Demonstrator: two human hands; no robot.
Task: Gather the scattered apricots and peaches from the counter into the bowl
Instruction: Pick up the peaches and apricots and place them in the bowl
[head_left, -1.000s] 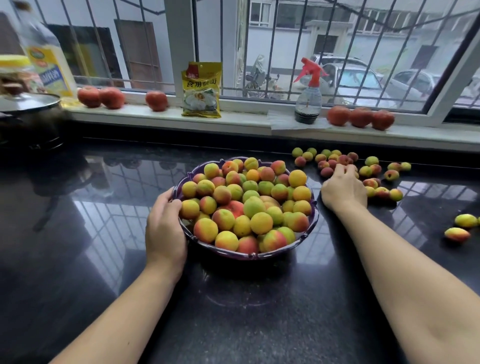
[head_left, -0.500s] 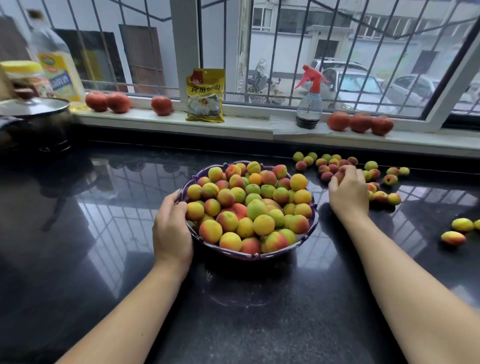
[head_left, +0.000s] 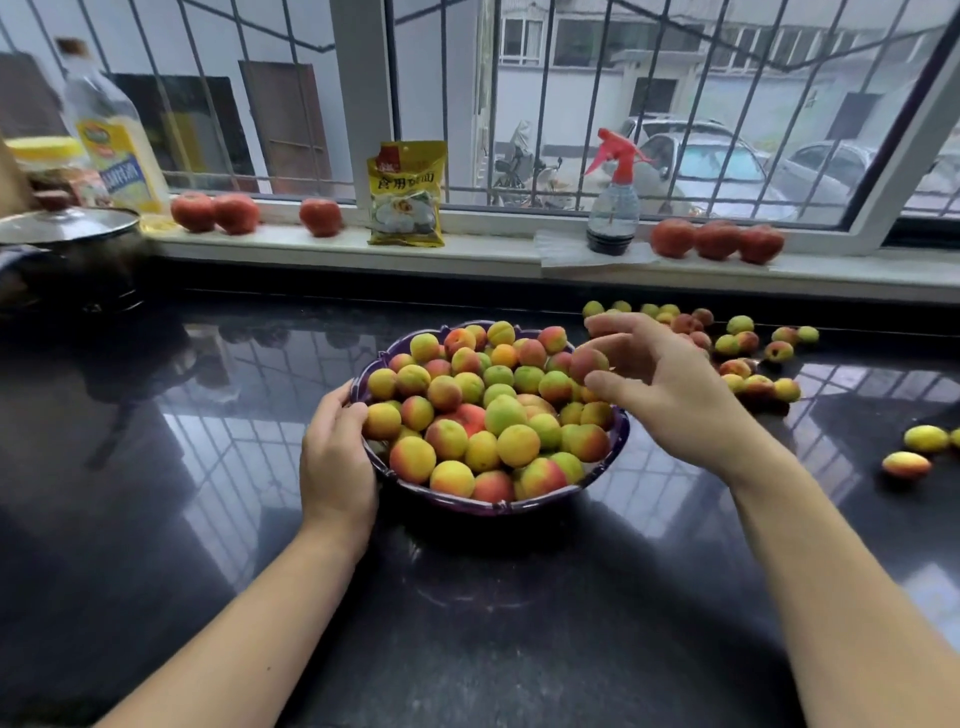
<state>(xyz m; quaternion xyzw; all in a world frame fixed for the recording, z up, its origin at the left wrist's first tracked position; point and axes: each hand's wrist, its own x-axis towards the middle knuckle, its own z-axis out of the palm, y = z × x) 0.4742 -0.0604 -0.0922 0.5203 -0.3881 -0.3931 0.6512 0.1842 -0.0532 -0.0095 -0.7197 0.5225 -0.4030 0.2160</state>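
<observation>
Apricots and peaches (head_left: 498, 415), yellow-green blushed with red, heap a purple scalloped bowl (head_left: 498, 505) on the glossy black tabletop (head_left: 467, 623). More loose fruit (head_left: 748, 353) lies scattered to the bowl's right. The left hand (head_left: 337, 462) holds the bowl's near-left rim, its grip curled around it. The right hand (head_left: 660, 384) hovers above the bowl's right edge, fingers spread, a reddish apricot (head_left: 588, 365) at its fingertips; I cannot tell whether its grip has hold of it.

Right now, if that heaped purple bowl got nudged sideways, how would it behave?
The bowl would probably feel heavy, being heaped above its rim with fruit. The black counter looks glossy, so it may slide rather than tip. The top fruit are round and loosely piled, so some could roll off; the left hand gripping the rim likely steadies it.
</observation>
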